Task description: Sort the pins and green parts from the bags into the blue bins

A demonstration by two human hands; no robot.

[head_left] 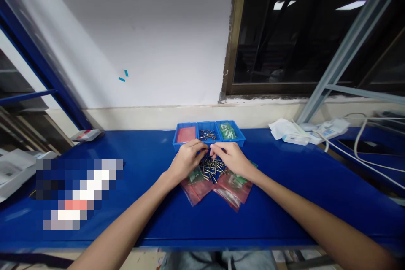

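Note:
My left hand and my right hand meet close together over the table, fingertips pinched near each other. Whatever they pinch is too small or hidden to make out. Below them lies a loose pile of thin metal pins. Two red plastic bags rest in front of the pile, and clear and green small pieces lie partly under my right hand. Just behind my hands stands a blue three-compartment bin: red bags at left, metal pins in the middle, green-and-clear pieces at right.
The blue table runs back to a white wall. White packets and pale cables lie at right, beside a grey metal post. A white tray and a small packet are at left; a pixelated patch hides something there.

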